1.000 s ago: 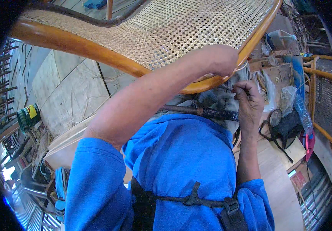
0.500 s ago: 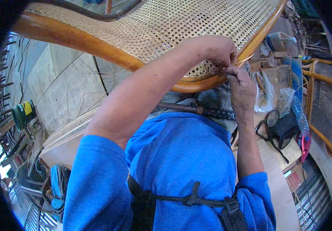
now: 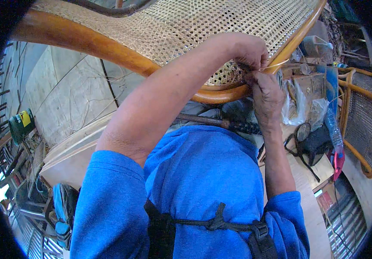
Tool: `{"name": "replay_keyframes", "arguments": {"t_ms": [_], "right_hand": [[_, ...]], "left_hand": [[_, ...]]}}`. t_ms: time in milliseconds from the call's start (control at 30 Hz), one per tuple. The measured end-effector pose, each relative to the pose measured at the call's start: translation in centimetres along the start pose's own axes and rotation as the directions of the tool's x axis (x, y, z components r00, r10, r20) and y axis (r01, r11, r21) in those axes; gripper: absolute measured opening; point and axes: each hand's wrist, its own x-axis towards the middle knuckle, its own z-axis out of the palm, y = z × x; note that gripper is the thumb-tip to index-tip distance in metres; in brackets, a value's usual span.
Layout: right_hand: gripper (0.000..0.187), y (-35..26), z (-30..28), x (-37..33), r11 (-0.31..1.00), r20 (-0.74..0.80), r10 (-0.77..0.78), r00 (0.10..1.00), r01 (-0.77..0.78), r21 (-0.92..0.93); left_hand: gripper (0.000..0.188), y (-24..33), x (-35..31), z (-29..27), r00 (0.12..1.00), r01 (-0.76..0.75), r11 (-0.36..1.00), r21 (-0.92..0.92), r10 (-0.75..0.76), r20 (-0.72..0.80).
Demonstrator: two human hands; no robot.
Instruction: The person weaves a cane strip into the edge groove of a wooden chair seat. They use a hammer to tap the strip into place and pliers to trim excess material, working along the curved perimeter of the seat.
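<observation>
A large piece of woven cane furniture has an open-hole cane panel [image 3: 220,26] set in a varnished brown wooden frame [image 3: 95,45]. At the frame's near right corner both my hands meet over the edge of the weave. My left hand [image 3: 250,51] is bent over the panel, its fingers closed around a thin pale cane strand [image 3: 279,64] whose end sticks out to the right across the frame. Just below it, my right hand [image 3: 268,94] is closed, thumb and fingers pinched together against the left fingertips. What the right fingertips hold is partly hidden.
At the right lie clear plastic bags [image 3: 298,105], a clear plastic bottle [image 3: 333,129] and a black bag [image 3: 315,144], beside another cane-panelled frame [image 3: 365,110]. A green can [image 3: 22,126] and a blue backpack [image 3: 61,211] stand at the left. Wooden boards [image 3: 73,157] lie below the frame.
My left hand has shifted slightly up and right along the frame's edge. The right hand has turned and pressed closer under it. Less of the strand shows between them.
</observation>
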Motion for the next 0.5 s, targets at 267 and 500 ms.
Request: {"name": "replay_keyframes", "arguments": {"t_ms": [267,500], "right_hand": [[0.013,0.4,0.2,0.3,0.984,0.009,-0.16,0.987,0.16,-0.08],[0.012,-1.3,1.8,-0.7,1.0,-0.19,0.022,0.982,-0.024,-0.008]], "left_hand": [[0.018,0.7,0.3,-0.2,0.998,0.056,0.995,0.079,-0.056,-0.003],[0.024,3.0,0.6,-1.3,0.988,0.106,0.961,0.255,-0.132,0.085]]}}
